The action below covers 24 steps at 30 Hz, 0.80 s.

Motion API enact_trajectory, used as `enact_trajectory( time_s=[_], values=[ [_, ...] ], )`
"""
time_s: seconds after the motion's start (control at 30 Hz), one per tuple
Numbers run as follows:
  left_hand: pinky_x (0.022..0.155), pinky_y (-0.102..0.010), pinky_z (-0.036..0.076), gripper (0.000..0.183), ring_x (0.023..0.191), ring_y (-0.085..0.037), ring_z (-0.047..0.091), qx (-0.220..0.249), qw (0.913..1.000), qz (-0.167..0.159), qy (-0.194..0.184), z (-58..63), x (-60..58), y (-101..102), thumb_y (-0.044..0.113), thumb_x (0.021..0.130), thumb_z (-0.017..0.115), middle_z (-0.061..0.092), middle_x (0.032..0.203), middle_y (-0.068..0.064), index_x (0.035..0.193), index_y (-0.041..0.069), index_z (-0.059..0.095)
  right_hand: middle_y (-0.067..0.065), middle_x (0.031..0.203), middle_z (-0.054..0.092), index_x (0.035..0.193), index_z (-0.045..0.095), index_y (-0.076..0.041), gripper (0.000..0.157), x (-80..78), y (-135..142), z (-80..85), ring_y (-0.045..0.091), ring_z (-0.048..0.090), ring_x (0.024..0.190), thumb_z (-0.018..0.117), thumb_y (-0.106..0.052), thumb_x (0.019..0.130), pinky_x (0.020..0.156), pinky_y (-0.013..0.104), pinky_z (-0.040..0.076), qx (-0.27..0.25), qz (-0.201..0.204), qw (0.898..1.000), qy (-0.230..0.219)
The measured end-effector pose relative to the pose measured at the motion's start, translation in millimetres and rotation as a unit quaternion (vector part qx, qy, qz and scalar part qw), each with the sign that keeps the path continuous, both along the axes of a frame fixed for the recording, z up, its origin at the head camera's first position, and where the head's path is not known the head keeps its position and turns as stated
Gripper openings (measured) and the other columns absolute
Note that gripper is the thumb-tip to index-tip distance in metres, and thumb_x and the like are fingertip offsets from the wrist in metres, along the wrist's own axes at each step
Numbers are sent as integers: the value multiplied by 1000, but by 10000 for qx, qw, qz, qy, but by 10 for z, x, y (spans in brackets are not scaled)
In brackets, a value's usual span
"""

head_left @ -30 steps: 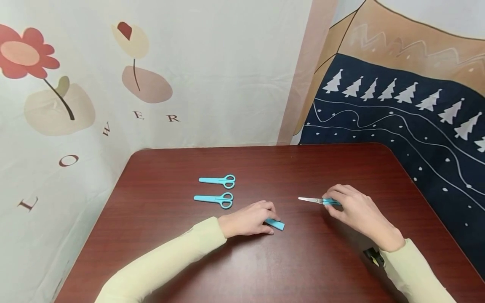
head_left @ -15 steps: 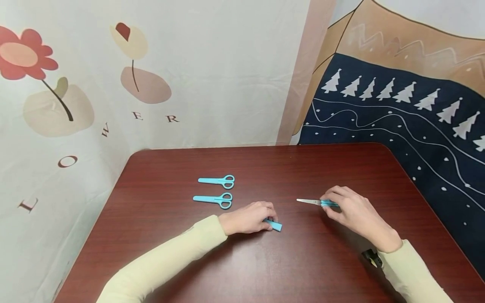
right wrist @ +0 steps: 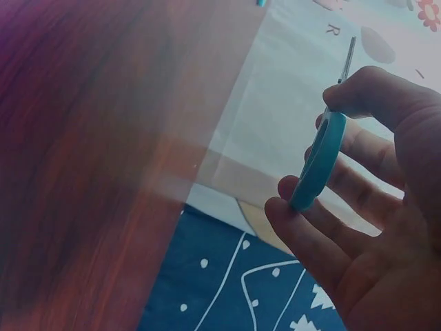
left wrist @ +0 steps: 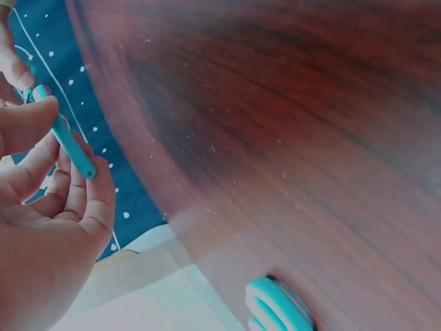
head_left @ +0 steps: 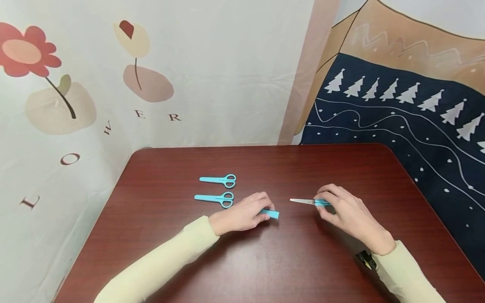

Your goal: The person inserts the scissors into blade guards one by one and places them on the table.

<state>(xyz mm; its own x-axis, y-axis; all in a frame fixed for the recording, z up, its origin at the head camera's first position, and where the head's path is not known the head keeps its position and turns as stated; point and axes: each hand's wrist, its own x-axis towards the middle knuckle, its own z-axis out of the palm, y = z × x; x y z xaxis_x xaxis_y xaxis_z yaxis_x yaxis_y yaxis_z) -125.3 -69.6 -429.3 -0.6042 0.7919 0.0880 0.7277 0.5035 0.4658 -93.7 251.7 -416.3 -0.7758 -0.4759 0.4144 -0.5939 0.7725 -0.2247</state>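
Observation:
Between thumb and fingers, my left hand (head_left: 246, 212) pinches a turquoise scissors cover (left wrist: 72, 148), a slim sheath that points toward the right hand. My right hand (head_left: 346, 210) holds a pair of scissors (head_left: 320, 202) by its turquoise handles, and the bare metal blades (head_left: 301, 200) point left at the sheath. A short gap separates the blade tip from the sheath's end. In the right wrist view the thumb presses the handle (right wrist: 324, 162) near the pivot, with the fingers behind it.
Two more turquoise scissors lie on the brown table (head_left: 242, 269), blades covered and pointing left: the far pair (head_left: 217, 180) and the near pair (head_left: 214, 198), just beyond the left hand. A patterned cloth (head_left: 227, 84) hangs behind the table, and a navy one (head_left: 379, 113) at right.
My right hand has moved left with the scissors. My left hand has shifted slightly up and left, and the sheath has turned more level, narrowing the gap to the blades.

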Motion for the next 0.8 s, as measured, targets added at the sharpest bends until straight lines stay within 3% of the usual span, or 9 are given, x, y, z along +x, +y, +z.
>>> enact_trajectory(
  time_s=[0.3, 0.8],
  values=[
    [92, -31, 48, 9, 100, -16, 55, 200, 9992, 335, -73, 68, 66, -158, 12, 101, 68, 62, 106, 4, 110, 13, 67, -7, 106, 67, 105, 73, -20, 26, -11, -210, 22, 12, 64, 88, 83, -15, 82, 65, 36, 57, -125, 225, 9997, -27],
    [81, -27, 48, 15, 94, -11, 57, 1272, 9881, 835, 221, 135, 131, -399, 12, 99, 71, 64, 106, 4, 114, 12, 70, -9, 105, 68, 106, 73, -22, 26, -10, -456, 108, 13, 63, 91, 79, -16, 82, 65, 36, 58, -360, 385, 9985, 119]
  ],
)
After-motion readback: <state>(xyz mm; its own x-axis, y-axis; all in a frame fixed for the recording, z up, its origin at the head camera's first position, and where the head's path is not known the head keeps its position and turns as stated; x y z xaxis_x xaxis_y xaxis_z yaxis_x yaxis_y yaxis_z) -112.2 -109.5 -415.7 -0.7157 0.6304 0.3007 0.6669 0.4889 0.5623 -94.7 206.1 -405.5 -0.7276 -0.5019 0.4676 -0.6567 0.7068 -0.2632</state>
